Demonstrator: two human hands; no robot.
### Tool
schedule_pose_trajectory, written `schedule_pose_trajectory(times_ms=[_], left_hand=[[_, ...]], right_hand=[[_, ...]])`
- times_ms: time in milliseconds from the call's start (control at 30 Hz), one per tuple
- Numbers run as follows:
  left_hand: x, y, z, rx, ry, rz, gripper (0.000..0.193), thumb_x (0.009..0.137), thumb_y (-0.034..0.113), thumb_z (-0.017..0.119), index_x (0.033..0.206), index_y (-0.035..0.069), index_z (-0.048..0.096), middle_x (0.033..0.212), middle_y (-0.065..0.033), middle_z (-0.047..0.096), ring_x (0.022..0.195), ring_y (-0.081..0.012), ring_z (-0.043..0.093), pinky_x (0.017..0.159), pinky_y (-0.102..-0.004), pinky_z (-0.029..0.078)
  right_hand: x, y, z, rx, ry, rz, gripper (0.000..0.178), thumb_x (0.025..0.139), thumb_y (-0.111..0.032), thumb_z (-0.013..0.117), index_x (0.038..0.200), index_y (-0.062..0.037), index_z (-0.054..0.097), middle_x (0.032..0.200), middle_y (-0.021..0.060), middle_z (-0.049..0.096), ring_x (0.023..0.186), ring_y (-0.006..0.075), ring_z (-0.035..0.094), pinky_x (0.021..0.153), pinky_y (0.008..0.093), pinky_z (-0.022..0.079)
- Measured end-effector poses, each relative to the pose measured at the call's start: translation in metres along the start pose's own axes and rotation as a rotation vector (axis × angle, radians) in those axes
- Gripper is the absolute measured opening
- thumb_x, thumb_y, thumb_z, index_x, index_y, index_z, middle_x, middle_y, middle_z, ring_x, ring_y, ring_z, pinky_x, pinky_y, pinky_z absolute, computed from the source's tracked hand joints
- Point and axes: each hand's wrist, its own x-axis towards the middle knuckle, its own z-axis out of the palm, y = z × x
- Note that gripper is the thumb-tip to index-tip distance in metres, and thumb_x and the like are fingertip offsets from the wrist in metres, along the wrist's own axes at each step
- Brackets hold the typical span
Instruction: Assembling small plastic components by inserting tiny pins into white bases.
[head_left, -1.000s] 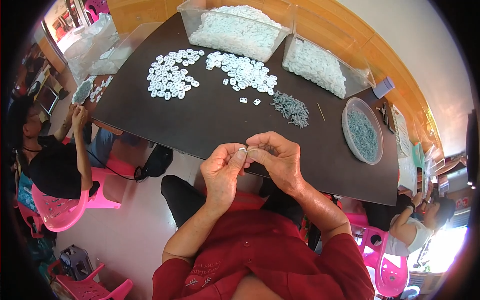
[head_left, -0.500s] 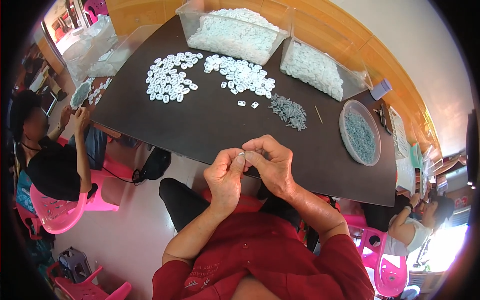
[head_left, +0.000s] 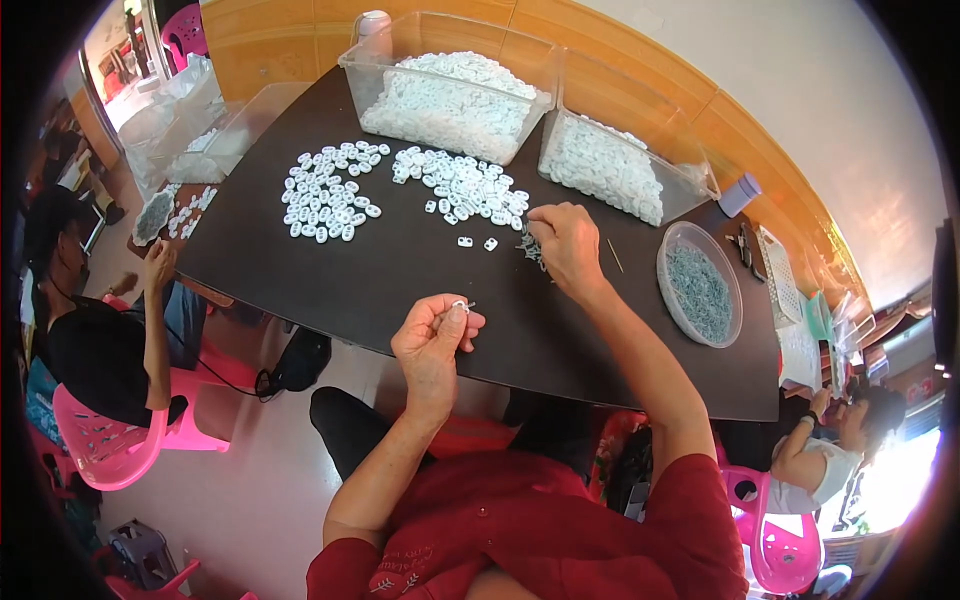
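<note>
Left hand over the near edge of the dark table; your thumb and forefinger are pinching a small white piece, with what looks like a thin sliver poking out on its right side; the other fingers curl in behind; too small to tell how the two sit together.

Right hand out past the middle of the table, fingers bent down onto the small heap of grey slivers and partly covering it; whether the fingertips are pinching one or only sorting among them, cannot tell.

Step in hand, as I judge it: a pick from the grey heap, the white piece waiting in your left; the next move calls for one sliver singled out, a light tip pinch, and the left grip steady.

Around you: two white pieces lie apart, left of the heap; a white pile behind them, a looser white group toward the left edge; two clear bins of white pieces along the far edge; a round tub of grey slivers near the right edge, a thin stick between it and your right hand.
</note>
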Motion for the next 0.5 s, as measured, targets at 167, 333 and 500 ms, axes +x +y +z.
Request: schedule_pose_trajectory(times_ms=[167, 333, 500], left_hand=[[0.000, -0.003, -0.004, -0.005, -0.009, -0.011, 0.014, 0.090, 0.009, 0.058, 0.096, -0.003, 0.059, 0.078, -0.0103, 0.066, 0.061, -0.0102, 0.054, 0.057, -0.0212, 0.044], [-0.002, -0.005, -0.004, 0.017, -0.013, -0.008, 0.015, 0.090, 0.011, 0.059, 0.097, -0.003, 0.059, 0.079, -0.0100, 0.066, 0.062, -0.0094, 0.054, 0.058, -0.0206, 0.044], [-0.001, -0.005, -0.005, 0.027, -0.013, -0.002, 0.015, 0.090, 0.010, 0.059, 0.097, -0.003, 0.059, 0.080, -0.0101, 0.066, 0.062, -0.0095, 0.054, 0.058, -0.0207, 0.044]], right_hand=[[0.012, 0.009, 0.020, -0.351, -0.141, -0.091, 0.010, 0.075, -0.016, 0.065, 0.072, -0.0060, 0.066, 0.074, 0.0121, 0.055, 0.078, 0.0301, 0.051, 0.069, 0.0412, 0.039], [0.011, 0.000, 0.028, -0.313, -0.164, -0.133, 0.007, 0.072, -0.012, 0.067, 0.073, -0.0073, 0.061, 0.075, 0.0116, 0.055, 0.080, 0.0299, 0.050, 0.071, 0.0416, 0.037], [0.003, -0.012, 0.026, -0.206, -0.174, -0.211, 0.008, 0.072, -0.010, 0.067, 0.076, -0.0072, 0.060, 0.076, 0.0106, 0.057, 0.079, 0.0295, 0.051, 0.070, 0.0412, 0.038]])
